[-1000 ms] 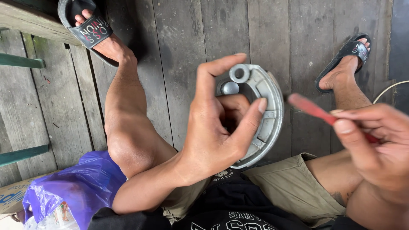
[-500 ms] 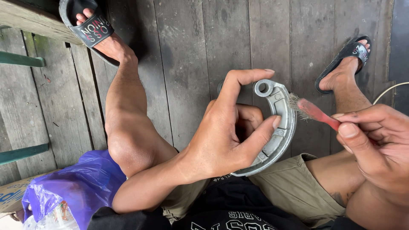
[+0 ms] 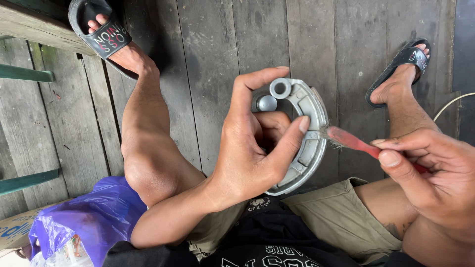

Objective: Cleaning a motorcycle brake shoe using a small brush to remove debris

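You sit on a floor of weathered grey wooden planks (image 3: 213,49), looking down between your bare knees. Your left hand (image 3: 252,148) is closed around a brake shoe (image 3: 309,128), a curved half-moon of dull cast metal with a round eyelet at its far end and a smooth rounded stud beside it. Your forefinger arches over the far end, and your thumb presses the ribbed outer band on its right side. The shoe hangs in the air at the middle of the scene, above your lap; your palm and fingers hide its inner web, and its near tip sits just over your khaki shorts (image 3: 336,217).

Your right hand (image 3: 435,173), at the right edge, pinches a red plastic toothbrush (image 3: 354,142). Its frayed pale bristles touch the shoe's right rim; most of the handle is buried in your grip.

At near left lies a crinkled purple plastic bag (image 3: 84,217), partly cut off by the frame. Each foot wears a black slide sandal (image 3: 101,29), one far left, one far right. A thin pale cord at far right is too cut off to identify.
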